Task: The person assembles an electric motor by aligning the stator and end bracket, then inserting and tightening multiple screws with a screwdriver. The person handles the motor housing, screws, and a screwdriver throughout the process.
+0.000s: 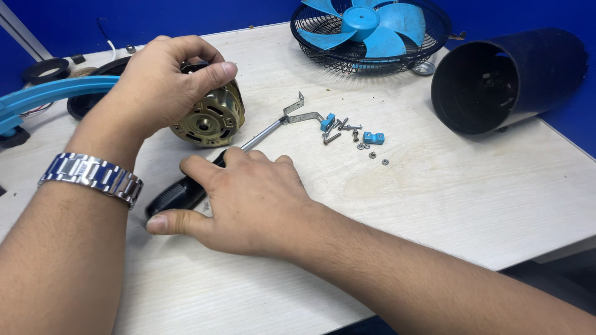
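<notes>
My left hand [162, 80] grips a brass-coloured fan motor [211, 118] that rests on the pale wooden table [447, 192]; a metal watch is on that wrist. My right hand [245, 201] lies over the black handle of a screwdriver [180, 193], with its fingers curled around it. The screwdriver's metal shaft [264, 134] points away toward a bent metal bracket [301, 111]. Just beyond lie several loose screws, nuts and washers [347, 130] and two small blue plastic clips [373, 137].
A black wire fan guard with a blue blade [370, 28] lies at the back. A dark cylindrical housing [506, 80] lies on its side at the right. A blue curved plastic part [56, 93] and black rings [46, 69] sit at the left.
</notes>
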